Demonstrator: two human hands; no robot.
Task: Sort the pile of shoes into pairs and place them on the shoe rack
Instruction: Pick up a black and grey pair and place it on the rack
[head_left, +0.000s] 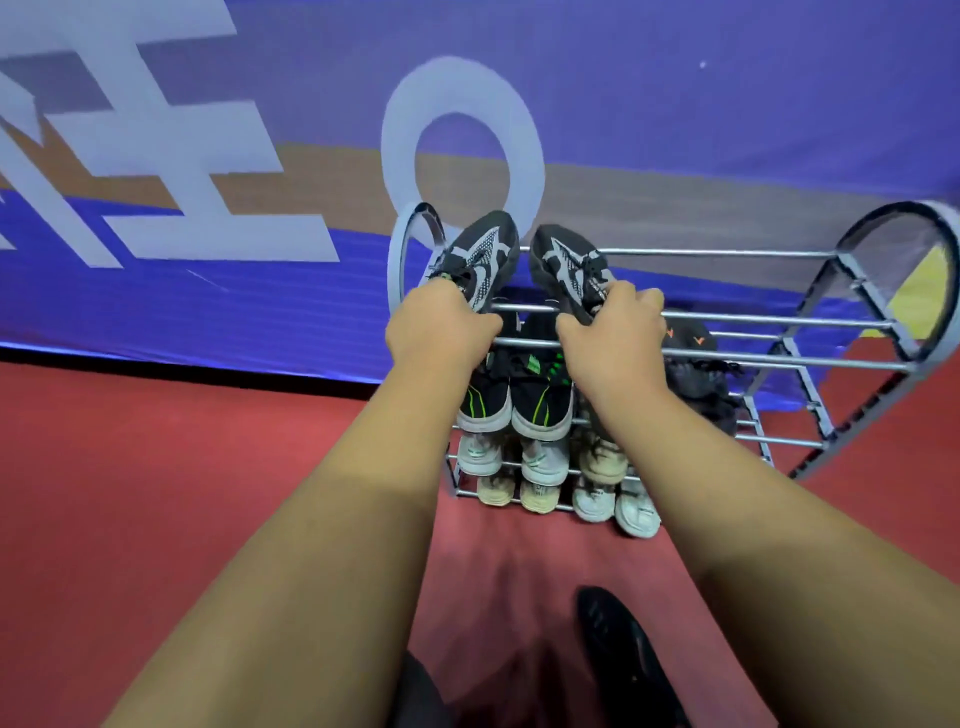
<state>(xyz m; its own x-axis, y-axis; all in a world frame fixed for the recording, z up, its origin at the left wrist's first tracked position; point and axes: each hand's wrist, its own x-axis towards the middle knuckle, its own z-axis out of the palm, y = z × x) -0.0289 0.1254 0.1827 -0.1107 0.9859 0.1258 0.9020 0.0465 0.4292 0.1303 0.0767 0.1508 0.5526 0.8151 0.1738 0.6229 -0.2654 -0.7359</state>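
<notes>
A metal shoe rack (753, 318) with several tiers of bars stands against a blue banner. On its top tier, at the left end, lie two dark grey sneakers with white patterns. My left hand (439, 332) is shut on the heel of the left sneaker (483, 254). My right hand (613, 332) grips the heel of the right sneaker (566, 262). Both toes point toward the banner. The tier below holds a black pair with green stripes (514, 400) and a black shoe with orange marks (696, 358). Lower tiers carry white and beige pairs (540, 467).
The blue banner (623, 78) with large white letters hangs right behind the rack. Red carpet (156, 467) covers the floor. A black shoe (623, 660) shows at the bottom of the view, near my body. The right part of the rack's top tier carries no shoes.
</notes>
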